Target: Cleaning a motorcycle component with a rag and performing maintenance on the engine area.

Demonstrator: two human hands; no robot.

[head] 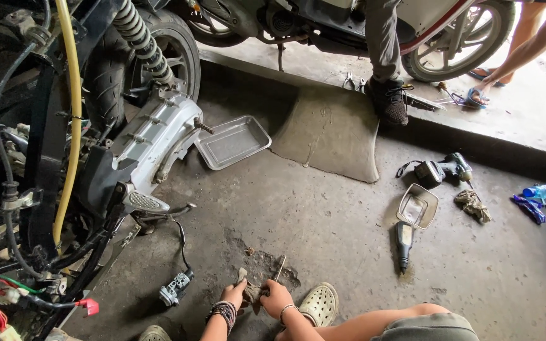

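Concrete floor, both hands low beside a clog.
Left hand grips a dirty part; right hand closes on a thin tool.

Left hand and right hand meet low, each grip closed.

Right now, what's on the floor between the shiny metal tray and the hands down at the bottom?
Only bare, stained concrete floor lies between the metal tray and the hands, in the head view.
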